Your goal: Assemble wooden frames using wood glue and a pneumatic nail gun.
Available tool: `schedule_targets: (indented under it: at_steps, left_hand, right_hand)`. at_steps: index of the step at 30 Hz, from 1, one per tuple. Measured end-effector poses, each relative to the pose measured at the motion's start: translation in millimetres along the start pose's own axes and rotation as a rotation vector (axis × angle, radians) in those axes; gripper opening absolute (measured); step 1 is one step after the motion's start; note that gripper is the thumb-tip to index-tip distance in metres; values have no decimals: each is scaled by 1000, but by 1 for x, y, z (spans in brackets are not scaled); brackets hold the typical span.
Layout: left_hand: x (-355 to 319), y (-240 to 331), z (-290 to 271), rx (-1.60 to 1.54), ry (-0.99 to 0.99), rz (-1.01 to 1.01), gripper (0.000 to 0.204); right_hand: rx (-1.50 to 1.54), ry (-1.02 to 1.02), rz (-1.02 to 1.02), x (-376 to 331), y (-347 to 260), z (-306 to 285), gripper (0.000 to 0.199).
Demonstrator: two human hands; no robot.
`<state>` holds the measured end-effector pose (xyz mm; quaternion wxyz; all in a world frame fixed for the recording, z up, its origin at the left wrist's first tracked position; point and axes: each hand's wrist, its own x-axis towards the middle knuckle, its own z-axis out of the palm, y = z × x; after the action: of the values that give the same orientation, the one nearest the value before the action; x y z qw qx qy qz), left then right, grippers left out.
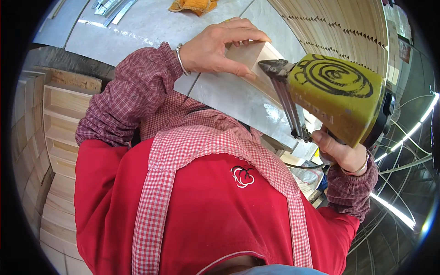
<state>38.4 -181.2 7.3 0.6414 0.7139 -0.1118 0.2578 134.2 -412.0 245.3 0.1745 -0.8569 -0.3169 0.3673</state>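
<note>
My left hand (220,48) lies over a pale wooden piece (250,57) on the grey worktable (151,27), with the fingers curled around its near edge and a thin bracelet on the wrist. My right hand (341,151) grips the handle of a yellow nail gun (339,98) with black swirl marks on top. The gun's dark metal nose (271,68) touches the corner of the wooden piece, right beside my left fingertips. A strip magazine runs under the gun. My red apron with checked straps fills the lower middle.
Stacks of thin wooden slats (348,27) fan out at the upper right. An orange cloth (195,5) lies at the table's far edge, with metal strips (112,8) near it. Open pale wooden boxes (57,137) are stacked at the left. An air hose trails below the gun.
</note>
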Motion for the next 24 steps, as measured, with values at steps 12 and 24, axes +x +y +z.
schedule_targets:
  at_steps: [12,24]
  left_hand:
    - [-1,-5,0,16,7,33,64]
    - [-3,-2,0,22,-6,12,66]
  right_hand:
    - [-114,-48,247,-1,-6,4,48]
    - [-624,-93,-419,3,11,12,38]
